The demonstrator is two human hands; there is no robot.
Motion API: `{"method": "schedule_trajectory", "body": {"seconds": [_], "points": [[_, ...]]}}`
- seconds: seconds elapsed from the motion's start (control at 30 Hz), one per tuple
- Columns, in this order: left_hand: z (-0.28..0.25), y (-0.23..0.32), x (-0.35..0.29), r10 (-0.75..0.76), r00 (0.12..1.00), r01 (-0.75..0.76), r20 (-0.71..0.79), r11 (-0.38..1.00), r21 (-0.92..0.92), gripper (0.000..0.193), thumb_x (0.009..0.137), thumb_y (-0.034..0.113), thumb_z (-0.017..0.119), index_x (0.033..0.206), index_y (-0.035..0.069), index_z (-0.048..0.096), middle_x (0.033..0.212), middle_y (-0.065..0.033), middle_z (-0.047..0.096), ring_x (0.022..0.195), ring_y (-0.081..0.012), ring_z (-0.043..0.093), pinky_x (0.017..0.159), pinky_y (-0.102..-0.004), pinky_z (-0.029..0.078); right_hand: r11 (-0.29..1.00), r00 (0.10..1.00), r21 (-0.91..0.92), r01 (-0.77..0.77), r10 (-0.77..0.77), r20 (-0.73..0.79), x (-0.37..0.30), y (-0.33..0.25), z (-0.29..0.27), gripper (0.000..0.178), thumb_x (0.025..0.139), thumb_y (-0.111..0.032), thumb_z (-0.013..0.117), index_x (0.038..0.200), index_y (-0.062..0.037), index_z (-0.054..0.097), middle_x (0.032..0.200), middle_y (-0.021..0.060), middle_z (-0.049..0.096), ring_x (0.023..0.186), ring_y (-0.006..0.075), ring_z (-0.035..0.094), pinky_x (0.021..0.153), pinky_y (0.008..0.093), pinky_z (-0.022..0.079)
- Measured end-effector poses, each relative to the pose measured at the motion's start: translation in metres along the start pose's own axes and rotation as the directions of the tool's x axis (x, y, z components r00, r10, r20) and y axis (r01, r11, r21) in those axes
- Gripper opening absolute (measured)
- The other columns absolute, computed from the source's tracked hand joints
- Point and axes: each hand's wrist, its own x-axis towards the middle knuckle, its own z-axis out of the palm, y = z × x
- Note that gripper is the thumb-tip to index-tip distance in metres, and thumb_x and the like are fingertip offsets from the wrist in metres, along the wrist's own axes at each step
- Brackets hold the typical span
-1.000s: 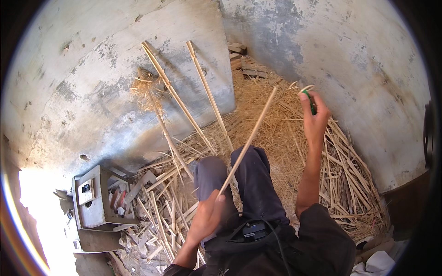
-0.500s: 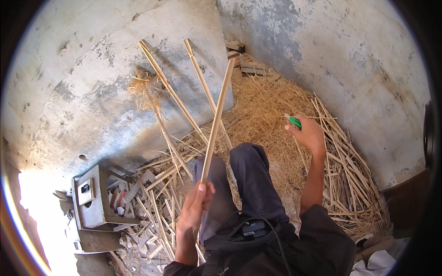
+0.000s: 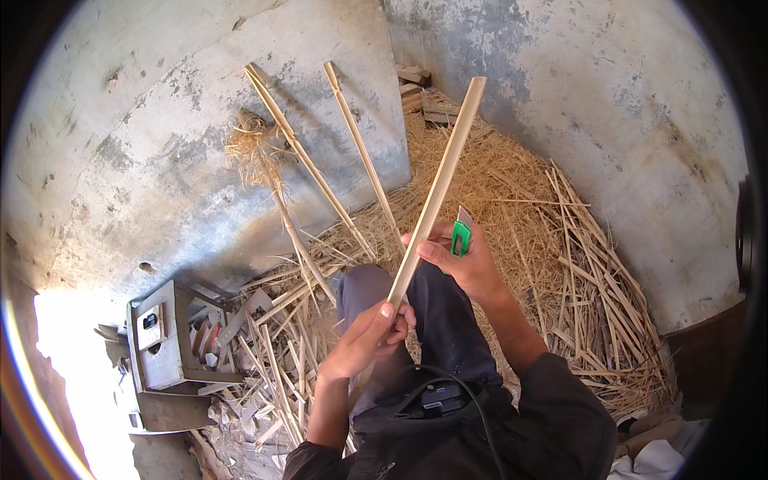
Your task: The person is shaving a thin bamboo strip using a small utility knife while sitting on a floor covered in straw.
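Nearest, a black pouch (image 3: 436, 398) with a cable sits on the person's lap. Just above it, the left hand (image 3: 370, 339) grips the lower end of a long bamboo strip (image 3: 436, 194), fingers curled round it. The strip rises slanting up and right, over the knees. The right hand (image 3: 466, 262) touches the strip at mid-length and is closed on a green knife (image 3: 460, 234), its blade pointing up. To the left, a grey metal box (image 3: 164, 356) stands among split offcuts. Beyond, straw (image 3: 512, 184) covers the floor. Farthest, two bamboo poles (image 3: 352, 148) lean on the concrete wall (image 3: 160, 120).
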Motion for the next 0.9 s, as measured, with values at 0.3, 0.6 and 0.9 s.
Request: {"method": "schedule_trajectory", "body": {"seconds": [0.3,0.6,0.9], "points": [[-0.008,-0.016,-0.004,0.233,0.97,-0.211,-0.066,0.948,0.239,0.049,0.114,0.038,0.054,0.141,-0.003,0.056,0.108,-0.0124,0.075,0.111,-0.0192,0.071,0.1,-0.036,0.055,0.991,0.947,-0.056,0.124,-0.135,-0.292,0.012,-0.008,-0.004,0.019,0.1,-0.014,0.078,0.107,0.0042,0.077,0.09,0.0091,0.079,0.08,0.0117,0.074,0.073,0.0263,0.057],[-0.01,-0.014,-0.021,0.09,0.956,-0.028,-0.28,0.976,0.218,0.029,0.115,0.02,0.053,0.121,-0.004,0.069,0.084,-0.0088,0.074,0.072,-0.0137,0.073,0.065,-0.026,0.059,0.962,0.922,-0.169,0.212,-0.255,-0.292,0.014,-0.018,-0.013,0.026,0.105,-0.021,0.071,0.117,0.0023,0.074,0.1,0.0088,0.077,0.074,0.0073,0.064,0.067,0.0228,0.049],[0.004,0.013,-0.016,0.156,0.943,-0.091,-0.292,0.97,0.224,0.037,0.118,0.031,0.045,0.12,-0.001,0.065,0.076,-0.0054,0.068,0.056,-0.0064,0.06,0.047,-0.0199,0.042,0.598,0.834,-0.617,0.512,-0.519,0.188,-0.018,0.015,0.004,0.039,0.105,-0.042,0.069,0.111,-0.004,0.066,0.086,0.0062,0.065,0.067,0.0229,0.065,0.06,0.0324,0.051]]}}
